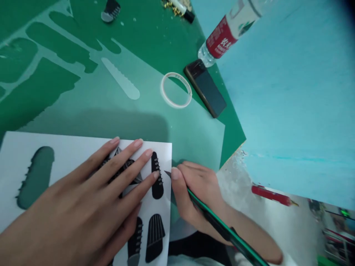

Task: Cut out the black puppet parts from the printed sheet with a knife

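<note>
Lying over the green tabletop (146, 40), a white paper sheet (72, 155) is pressed flat by the spread left hand (91, 207); a slim green-and-black pen-shaped tool (213, 218) is gripped in the right hand (198, 195). One rounded opening (37, 177) is already made; black printed shapes (158, 190) appear uncut.

Wht paper (69, 159), blk prints (157, 191), grn/blk tool (222, 224)

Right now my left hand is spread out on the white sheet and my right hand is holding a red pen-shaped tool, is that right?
Not quite: the pen-shaped tool is green and black, not red, as the head view shows. The rest is right: your left hand is spread out on the white sheet and your right hand holds the tool.
</note>
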Demonstrator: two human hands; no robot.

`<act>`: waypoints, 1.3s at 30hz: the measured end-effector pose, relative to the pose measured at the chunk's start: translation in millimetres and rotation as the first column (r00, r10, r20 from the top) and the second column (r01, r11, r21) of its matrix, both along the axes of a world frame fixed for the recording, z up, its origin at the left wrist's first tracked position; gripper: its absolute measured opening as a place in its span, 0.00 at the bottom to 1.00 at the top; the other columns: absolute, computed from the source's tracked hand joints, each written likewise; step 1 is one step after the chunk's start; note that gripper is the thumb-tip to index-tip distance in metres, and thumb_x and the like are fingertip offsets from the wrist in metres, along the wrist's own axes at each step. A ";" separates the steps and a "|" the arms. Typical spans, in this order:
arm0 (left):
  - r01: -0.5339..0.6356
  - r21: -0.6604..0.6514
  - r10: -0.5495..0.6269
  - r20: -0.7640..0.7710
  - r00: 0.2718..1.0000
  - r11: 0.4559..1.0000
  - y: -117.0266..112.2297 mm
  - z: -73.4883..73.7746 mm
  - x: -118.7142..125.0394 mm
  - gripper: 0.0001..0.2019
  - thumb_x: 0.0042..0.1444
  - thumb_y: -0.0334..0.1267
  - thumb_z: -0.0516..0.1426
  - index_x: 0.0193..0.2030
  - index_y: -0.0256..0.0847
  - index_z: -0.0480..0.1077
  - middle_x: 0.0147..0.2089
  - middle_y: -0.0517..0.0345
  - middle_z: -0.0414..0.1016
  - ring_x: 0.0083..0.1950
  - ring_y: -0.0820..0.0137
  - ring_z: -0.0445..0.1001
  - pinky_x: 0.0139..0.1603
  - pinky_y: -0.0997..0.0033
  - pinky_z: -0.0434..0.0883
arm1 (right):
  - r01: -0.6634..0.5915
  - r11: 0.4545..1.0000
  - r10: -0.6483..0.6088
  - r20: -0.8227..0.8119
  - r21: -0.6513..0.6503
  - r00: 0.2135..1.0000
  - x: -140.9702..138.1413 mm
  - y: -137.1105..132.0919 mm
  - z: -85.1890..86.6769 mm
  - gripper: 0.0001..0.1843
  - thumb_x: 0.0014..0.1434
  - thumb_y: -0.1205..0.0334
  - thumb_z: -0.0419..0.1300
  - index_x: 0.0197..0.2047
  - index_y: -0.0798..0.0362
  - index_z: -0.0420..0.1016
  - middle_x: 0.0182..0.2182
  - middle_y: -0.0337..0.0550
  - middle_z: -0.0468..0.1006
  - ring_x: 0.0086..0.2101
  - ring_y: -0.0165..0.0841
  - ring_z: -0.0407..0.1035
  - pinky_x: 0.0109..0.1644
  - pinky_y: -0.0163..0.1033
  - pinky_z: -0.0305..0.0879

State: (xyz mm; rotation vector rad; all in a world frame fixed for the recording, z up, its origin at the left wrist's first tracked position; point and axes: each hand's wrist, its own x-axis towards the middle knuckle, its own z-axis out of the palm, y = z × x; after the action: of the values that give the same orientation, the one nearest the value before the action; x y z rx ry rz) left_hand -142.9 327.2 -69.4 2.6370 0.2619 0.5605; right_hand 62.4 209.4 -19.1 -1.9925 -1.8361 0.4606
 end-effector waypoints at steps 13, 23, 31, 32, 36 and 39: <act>-0.026 0.030 0.024 0.061 0.998 0.999 -5.4 -6.3 2.0 0.24 0.70 0.46 0.56 0.68 0.41 0.72 0.77 0.45 0.68 0.79 0.47 0.64 0.84 0.40 0.52 | 0.187 0.961 -0.223 0.171 0.203 0.960 -27.6 -9.1 -28.2 0.24 0.78 0.67 0.45 0.27 0.48 0.55 0.22 0.34 0.59 0.24 0.29 0.54 0.34 0.42 0.52; -0.018 0.051 0.016 0.048 0.999 0.999 -6.4 -5.1 1.0 0.25 0.70 0.46 0.55 0.69 0.38 0.71 0.77 0.41 0.67 0.80 0.44 0.63 0.83 0.37 0.54 | 0.174 0.961 -0.223 0.230 0.214 0.947 -29.3 -8.3 -29.9 0.25 0.79 0.66 0.45 0.26 0.48 0.56 0.22 0.34 0.60 0.25 0.30 0.53 0.34 0.42 0.51; -0.019 0.030 0.017 0.046 0.999 0.999 -5.2 -3.3 -0.3 0.24 0.69 0.46 0.56 0.67 0.40 0.73 0.76 0.45 0.69 0.78 0.45 0.66 0.84 0.38 0.54 | 0.165 0.963 -0.217 0.249 0.212 0.944 -30.3 -7.3 -29.1 0.25 0.78 0.67 0.46 0.26 0.48 0.59 0.21 0.35 0.63 0.24 0.31 0.55 0.33 0.42 0.51; -0.018 0.027 0.017 0.047 0.999 0.999 -5.2 -3.0 -0.3 0.24 0.69 0.46 0.57 0.67 0.40 0.73 0.76 0.45 0.70 0.78 0.45 0.67 0.83 0.38 0.54 | 0.163 0.963 -0.214 0.246 0.213 0.945 -30.2 -7.4 -29.2 0.25 0.78 0.67 0.46 0.26 0.48 0.59 0.21 0.35 0.63 0.24 0.31 0.55 0.33 0.43 0.51; -0.026 0.027 0.024 0.059 0.998 0.999 -5.8 -2.4 0.4 0.24 0.69 0.46 0.56 0.67 0.41 0.73 0.76 0.46 0.69 0.77 0.45 0.67 0.82 0.36 0.57 | 0.168 0.968 -0.211 0.246 0.187 0.946 -29.7 -8.4 -29.3 0.25 0.78 0.66 0.47 0.26 0.48 0.58 0.21 0.35 0.62 0.24 0.31 0.55 0.33 0.42 0.51; -0.023 0.031 0.022 0.056 0.998 0.999 -6.2 -2.5 1.4 0.24 0.69 0.47 0.57 0.67 0.39 0.73 0.76 0.43 0.69 0.78 0.45 0.66 0.82 0.36 0.56 | 0.160 0.969 -0.205 0.256 0.186 0.944 -29.6 -9.2 -29.6 0.25 0.78 0.66 0.47 0.26 0.48 0.57 0.21 0.35 0.62 0.25 0.31 0.54 0.33 0.42 0.51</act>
State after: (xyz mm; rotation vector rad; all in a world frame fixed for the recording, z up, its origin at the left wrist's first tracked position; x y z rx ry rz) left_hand -141.5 321.0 -71.9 2.6470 0.2684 0.6490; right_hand 32.8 200.2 -48.7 -2.1722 -1.7516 -0.0234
